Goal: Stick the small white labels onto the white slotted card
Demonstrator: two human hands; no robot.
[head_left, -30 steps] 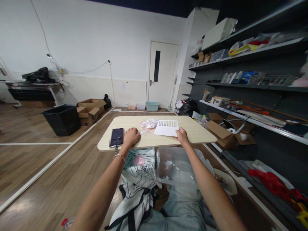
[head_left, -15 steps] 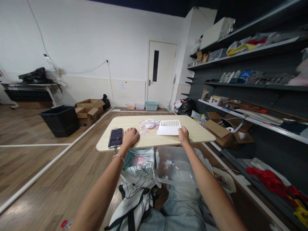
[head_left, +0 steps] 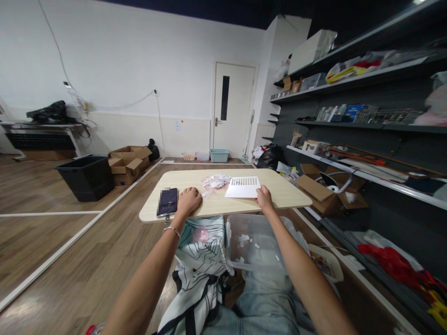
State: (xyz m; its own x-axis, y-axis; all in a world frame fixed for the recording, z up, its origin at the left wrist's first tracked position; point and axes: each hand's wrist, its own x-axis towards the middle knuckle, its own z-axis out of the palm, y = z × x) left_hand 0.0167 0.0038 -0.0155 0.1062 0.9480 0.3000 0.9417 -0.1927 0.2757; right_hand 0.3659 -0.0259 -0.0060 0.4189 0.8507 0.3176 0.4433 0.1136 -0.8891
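Just right of a heap of white slips, we find the slotted white card clamped in the right hand. The left hand rests left of the heap (grip hidden). Much, we judge, is left loose; completed work is unclear.

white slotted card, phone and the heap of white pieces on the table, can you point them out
White slotted card [head_left: 241, 191]: head view, on its solid near part.
Phone [head_left: 169, 202]: head view, on its dark upper face.
Heap of white pieces [head_left: 216, 181]: head view, on its middle.
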